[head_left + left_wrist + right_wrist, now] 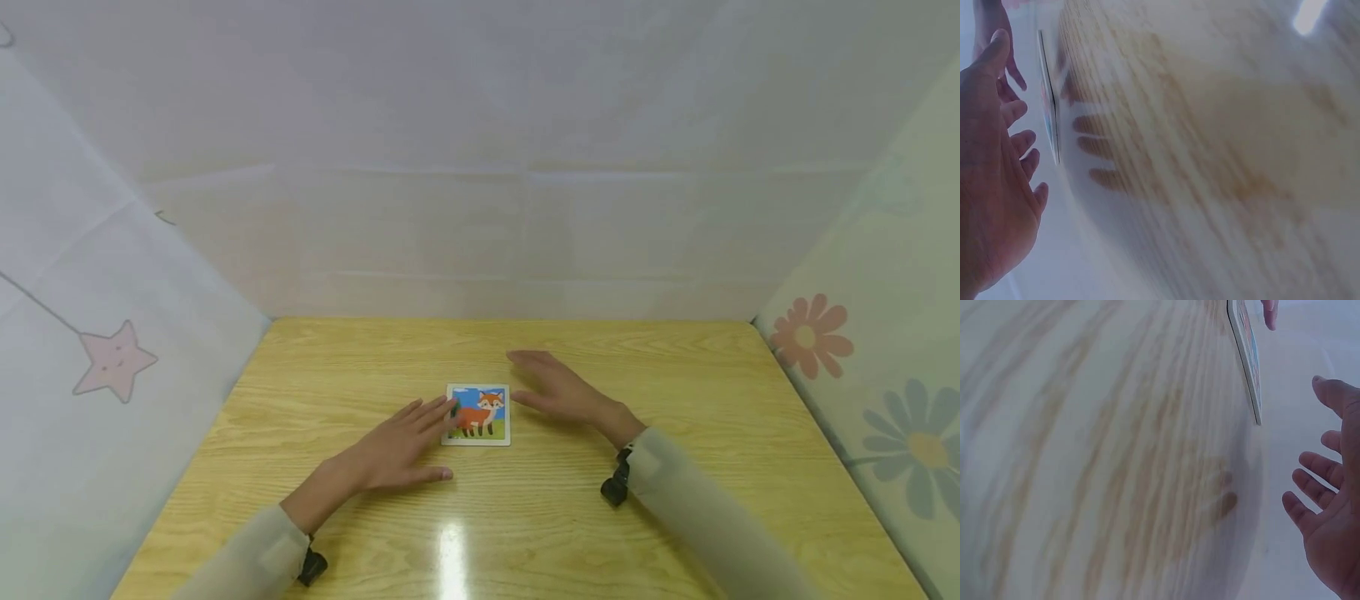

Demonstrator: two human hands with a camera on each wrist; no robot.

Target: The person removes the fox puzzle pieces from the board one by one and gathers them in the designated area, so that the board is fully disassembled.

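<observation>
Fox picture board (483, 417) on a wood-grain worktop (337, 358), between my two grips.
I see pale sheet walls (480, 125) past both grips, a pink star (116, 362) beyond the left grip (399, 448), a red flower (812, 336) beyond the right grip (561, 392). The board's pale border frames a fox. My left grip hovers, fingertips over its left edge; my right hovers just beside its right edge. Both have fingers extended, thumbs apart.
</observation>
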